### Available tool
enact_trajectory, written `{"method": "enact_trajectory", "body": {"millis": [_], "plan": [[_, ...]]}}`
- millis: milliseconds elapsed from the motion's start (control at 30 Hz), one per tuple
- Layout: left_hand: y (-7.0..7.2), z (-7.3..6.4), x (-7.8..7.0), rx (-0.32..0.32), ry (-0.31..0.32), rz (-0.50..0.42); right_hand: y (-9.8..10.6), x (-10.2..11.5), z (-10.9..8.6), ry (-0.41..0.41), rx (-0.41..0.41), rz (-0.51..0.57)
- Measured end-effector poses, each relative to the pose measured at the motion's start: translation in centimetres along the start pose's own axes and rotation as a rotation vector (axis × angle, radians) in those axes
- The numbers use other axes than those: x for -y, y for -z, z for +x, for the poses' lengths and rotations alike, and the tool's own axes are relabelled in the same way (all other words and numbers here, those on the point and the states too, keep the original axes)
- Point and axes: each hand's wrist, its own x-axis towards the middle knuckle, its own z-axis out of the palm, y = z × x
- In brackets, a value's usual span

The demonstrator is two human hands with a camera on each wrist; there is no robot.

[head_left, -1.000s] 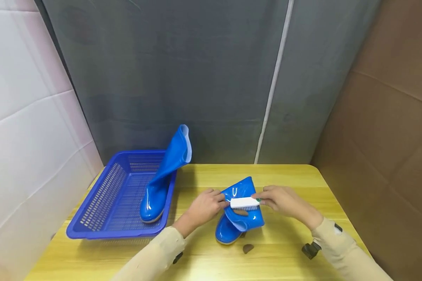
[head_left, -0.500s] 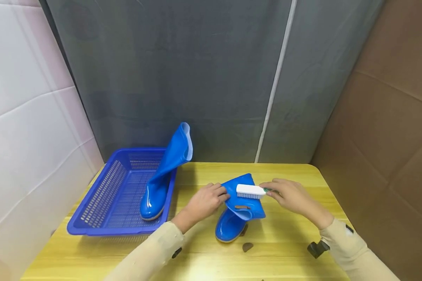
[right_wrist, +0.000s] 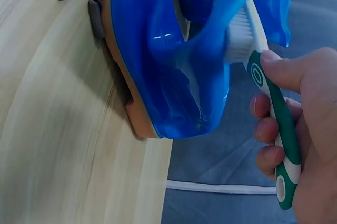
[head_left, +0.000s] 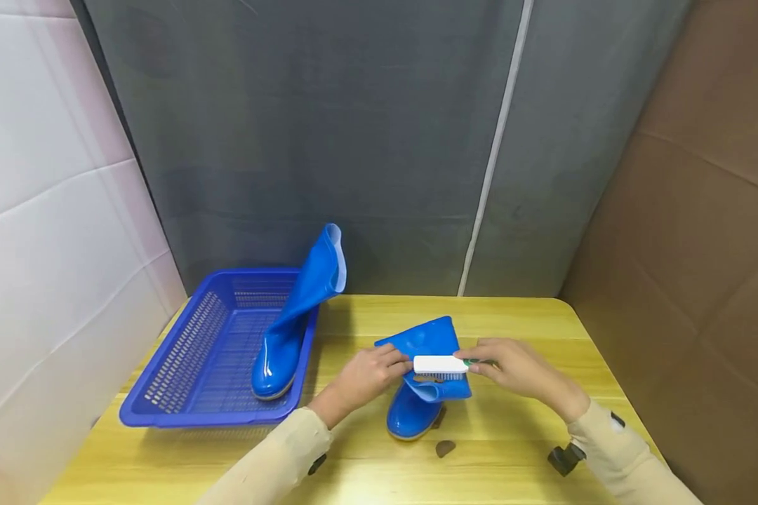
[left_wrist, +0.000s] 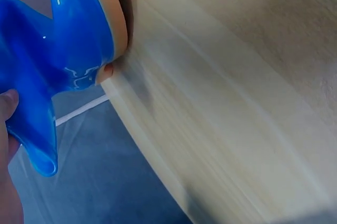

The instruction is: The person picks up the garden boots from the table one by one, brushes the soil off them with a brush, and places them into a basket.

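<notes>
A blue rubber boot (head_left: pixel 410 415) stands on the table, its shaft bent over toward me with the opening facing the front. My left hand (head_left: pixel 369 376) grips the shaft's left side; in the left wrist view the thumb (left_wrist: pixel 8 103) lies on the blue rubber. My right hand (head_left: pixel 519 368) holds a scrub brush (head_left: pixel 439 364), fingers curled round its green and white handle (right_wrist: pixel 281 113). The white bristles are down at the shaft near its opening. A brown flake (head_left: pixel 426 379) on the shaft is partly hidden under the bristles.
A blue plastic basket (head_left: pixel 215 421) stands at the left, with a second blue boot (head_left: pixel 274 365) leaning over its right side. A brown half-round piece (head_left: pixel 445 448) lies on the table in front of the standing boot, and another brown piece (head_left: pixel 439 419) is beside its sole.
The brush went up and right along the shaft, then came back down and left over the brown flake. The left hand still grips the shaft, which now reaches farther left behind it.
</notes>
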Motion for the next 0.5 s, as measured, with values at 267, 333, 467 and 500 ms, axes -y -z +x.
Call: {"method": "enact_trajectory", "body": {"millis": [267, 333, 467, 500], "plan": [[-0.7, -0.3, -0.1, 0.015, -0.019, 0.022, -0.2, -0.3, -1.5, 0.079, 0.035, 0.119], [-0.8, -0.3, -0.2, 0.028, -0.016, 0.027, -0.2, -0.3, -1.8, 0.079, 0.035, 0.129], [-0.9, -0.1, -0.1, 0.067, 0.007, 0.023, 0.1, 0.0, -2.3, 0.071, 0.037, 0.132], [-0.9, -0.1, -0.1, 0.075, 0.010, 0.022, 0.2, 0.1, -2.3, 0.067, 0.041, 0.135]]}}
